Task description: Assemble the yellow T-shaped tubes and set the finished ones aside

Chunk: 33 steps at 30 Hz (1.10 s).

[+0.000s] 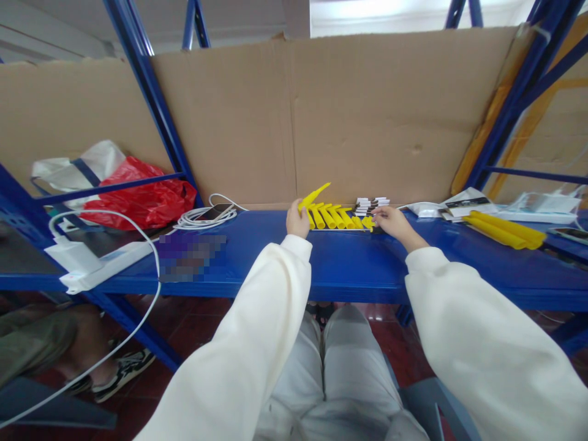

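Observation:
My left hand point(297, 220) is closed around a yellow tapered tube point(316, 195), its thin tip pointing up and to the right. Beside that hand, a row of similar yellow tubes point(331, 218) lies slanted on the blue tabletop, wide open ends towards me. My right hand point(394, 224) has its fingers pinched together at the row's right end; whatever they hold is too small to make out. Short yellow pieces point(366, 222) lie just left of those fingertips. Behind them is a small stack of white pieces with black ends point(370, 204).
On the right lie larger yellow tubes point(505, 229) and white packets point(466, 202). A coiled white cable point(202, 217), a power strip point(108, 264) and a red bag point(147, 193) are on the left. Cardboard point(367, 116) walls the back. Another person's leg point(85, 337) shows lower left.

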Each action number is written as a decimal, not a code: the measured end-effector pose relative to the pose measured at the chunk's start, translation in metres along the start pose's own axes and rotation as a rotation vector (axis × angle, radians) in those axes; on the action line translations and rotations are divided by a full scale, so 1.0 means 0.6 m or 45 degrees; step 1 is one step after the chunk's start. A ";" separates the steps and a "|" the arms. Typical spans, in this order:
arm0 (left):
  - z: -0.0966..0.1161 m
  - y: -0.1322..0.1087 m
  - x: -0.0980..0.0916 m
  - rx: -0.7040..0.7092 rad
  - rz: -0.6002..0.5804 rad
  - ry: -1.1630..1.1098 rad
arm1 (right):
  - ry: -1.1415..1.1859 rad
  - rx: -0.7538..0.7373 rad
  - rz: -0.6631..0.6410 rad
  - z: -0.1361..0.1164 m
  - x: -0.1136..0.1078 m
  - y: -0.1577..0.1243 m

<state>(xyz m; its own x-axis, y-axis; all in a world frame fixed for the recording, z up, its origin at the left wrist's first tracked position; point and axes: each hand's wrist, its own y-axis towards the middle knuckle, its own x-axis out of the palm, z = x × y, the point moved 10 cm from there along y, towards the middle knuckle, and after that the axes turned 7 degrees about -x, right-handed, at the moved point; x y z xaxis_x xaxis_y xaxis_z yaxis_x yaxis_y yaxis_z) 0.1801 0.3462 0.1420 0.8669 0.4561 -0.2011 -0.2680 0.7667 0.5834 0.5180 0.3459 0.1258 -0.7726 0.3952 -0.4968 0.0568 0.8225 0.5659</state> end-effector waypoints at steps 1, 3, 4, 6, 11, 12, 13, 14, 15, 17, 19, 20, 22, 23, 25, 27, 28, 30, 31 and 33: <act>-0.006 0.001 0.008 -0.038 -0.048 -0.052 | 0.034 0.002 0.002 -0.001 0.000 0.000; -0.011 -0.001 0.026 -0.100 -0.159 -0.116 | 0.087 0.012 0.004 -0.003 0.000 0.000; -0.010 -0.004 0.034 -0.122 -0.216 -0.136 | 0.103 0.023 0.005 -0.005 0.000 -0.001; -0.006 -0.011 0.049 -0.148 -0.331 -0.179 | 0.122 0.057 0.013 -0.009 -0.001 -0.003; 0.002 -0.025 0.072 -0.198 -0.551 -0.282 | 0.254 0.146 0.006 -0.022 0.006 -0.014; 0.003 -0.027 0.073 -0.202 -0.568 -0.280 | 0.304 0.166 -0.009 -0.024 0.009 -0.016; 0.004 -0.027 0.072 -0.204 -0.579 -0.271 | 0.364 0.188 -0.023 -0.026 0.013 -0.019; 0.004 -0.028 0.071 -0.204 -0.586 -0.257 | 0.431 0.210 -0.032 -0.028 0.016 -0.021; 0.005 -0.029 0.071 -0.202 -0.591 -0.238 | 0.500 0.230 -0.038 -0.030 0.018 -0.023; 0.008 -0.031 0.069 -0.195 -0.602 -0.186 | 0.611 0.255 -0.052 -0.034 0.021 -0.024; 0.010 -0.034 0.070 -0.184 -0.623 -0.125 | 0.659 0.263 -0.076 -0.037 0.023 -0.025; 0.012 -0.036 0.072 -0.174 -0.639 -0.096 | 0.663 0.264 -0.092 -0.039 0.024 -0.025; 0.016 -0.043 0.076 -0.147 -0.680 -0.046 | 0.654 0.268 -0.117 -0.040 0.027 -0.026; 0.019 -0.047 0.079 -0.128 -0.697 -0.023 | 0.649 0.272 -0.120 -0.040 0.029 -0.027; 0.029 -0.057 0.083 -0.069 -0.729 0.026 | 0.646 0.284 -0.104 -0.041 0.030 -0.030; 0.041 -0.070 0.087 0.006 -0.771 0.093 | 0.649 0.304 -0.079 -0.041 0.031 -0.035; 0.045 -0.077 0.090 0.030 -0.802 0.146 | 0.653 0.321 -0.073 -0.041 0.032 -0.037; 0.048 -0.088 0.092 0.037 -0.835 0.256 | 0.662 0.365 -0.061 -0.042 0.035 -0.041; 0.050 -0.092 0.091 0.038 -0.840 0.302 | 0.666 0.387 -0.050 -0.042 0.035 -0.043; 0.055 -0.096 0.088 0.055 -0.836 0.378 | 0.669 0.421 -0.022 -0.042 0.033 -0.045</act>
<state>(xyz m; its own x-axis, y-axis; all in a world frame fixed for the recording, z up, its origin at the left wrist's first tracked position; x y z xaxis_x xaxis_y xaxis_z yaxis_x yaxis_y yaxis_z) 0.2554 0.3115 0.1238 0.6909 0.0157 -0.7228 0.2911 0.9091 0.2980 0.4851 0.3211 0.1171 -0.9783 0.1961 -0.0664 0.1697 0.9433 0.2853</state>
